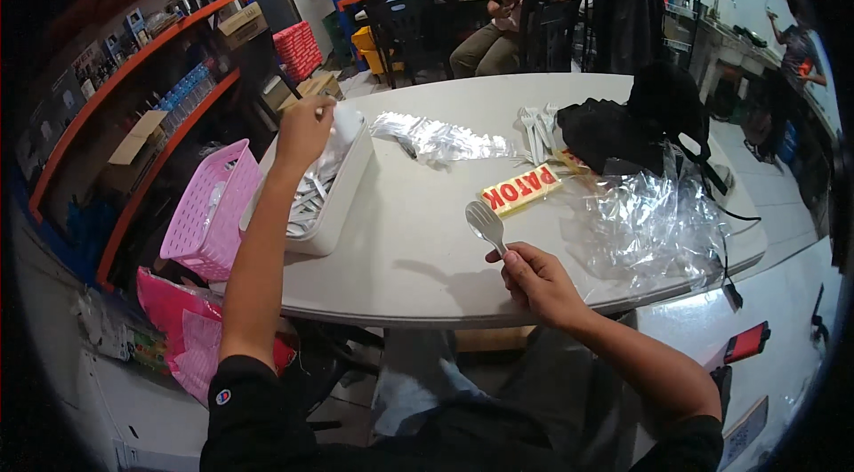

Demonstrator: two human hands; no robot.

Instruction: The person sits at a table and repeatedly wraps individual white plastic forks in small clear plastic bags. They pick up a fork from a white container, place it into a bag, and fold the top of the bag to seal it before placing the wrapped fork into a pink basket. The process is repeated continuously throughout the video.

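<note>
In my right hand, above the table's near side, a pale plastic fork points upward, pinched by its handle. A spoon may be nested against it; I cannot tell. My left hand reaches over the far end of a long white bin, fingers bent together beside whitish plastic. What they hold, if anything, is hidden. Loose white plastic cutlery fills the bin. Beyond it lies a row of clear-wrapped packets. Several white forks rest farther right, near a yellow pack with red lettering.
A crumpled clear plastic bag and a black cloth bag cover the right of the white table. A pink basket stands left of the bin. Shelves line the left; a seated person is beyond the table.
</note>
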